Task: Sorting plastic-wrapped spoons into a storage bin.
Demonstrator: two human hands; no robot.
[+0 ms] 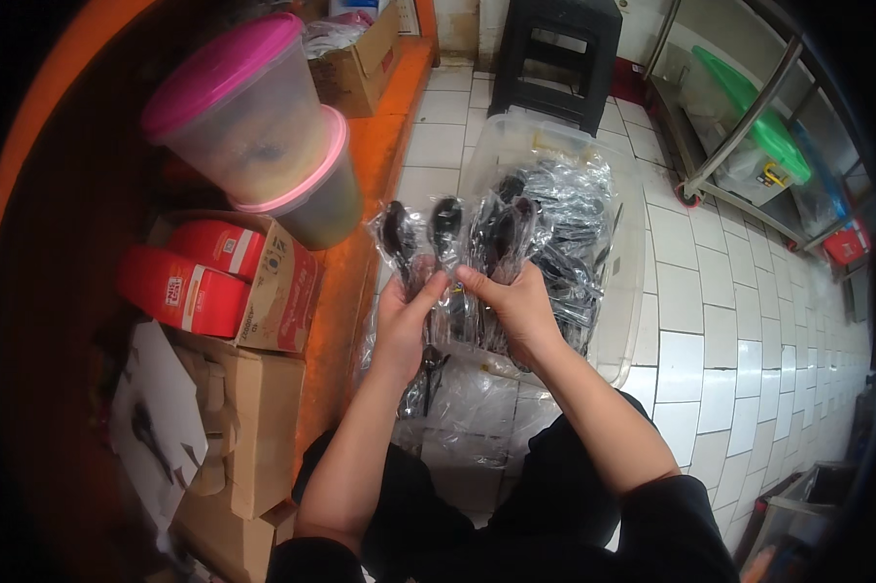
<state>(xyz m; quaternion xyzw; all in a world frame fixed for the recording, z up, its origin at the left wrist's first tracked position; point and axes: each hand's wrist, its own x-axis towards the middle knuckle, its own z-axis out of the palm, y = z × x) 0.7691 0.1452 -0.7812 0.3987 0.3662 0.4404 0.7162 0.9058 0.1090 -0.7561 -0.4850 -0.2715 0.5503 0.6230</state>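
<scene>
Between thumb and fingers, my left hand (406, 310) grips black plastic spoons in clear wrappers (396, 232). My right hand (519, 306) is closed round a thicker bunch of wrapped black spoons (507, 233). Another wrapped spoon (446, 222) stands upright between the two thumbs; which hand bears it I cannot tell. All the bowls point away from me. Behind and to the right of my hands, a translucent plastic tub (631, 321) holds a heap of wrapped black cutlery (565, 197). A clear plastic bag (474, 401) lies on the floor below my hands, with wrapped cutlery (417, 393) at its left.
On the orange ledge (365, 291) at left are two stacked pink-rimmed tubs (263, 146), a carton of red packages (281, 291) and a cardboard box (263, 430). A black stool (554, 58) stands beyond the tub. At right is a wheeled metal rack (736, 124) with a green-lidded box (766, 124).
</scene>
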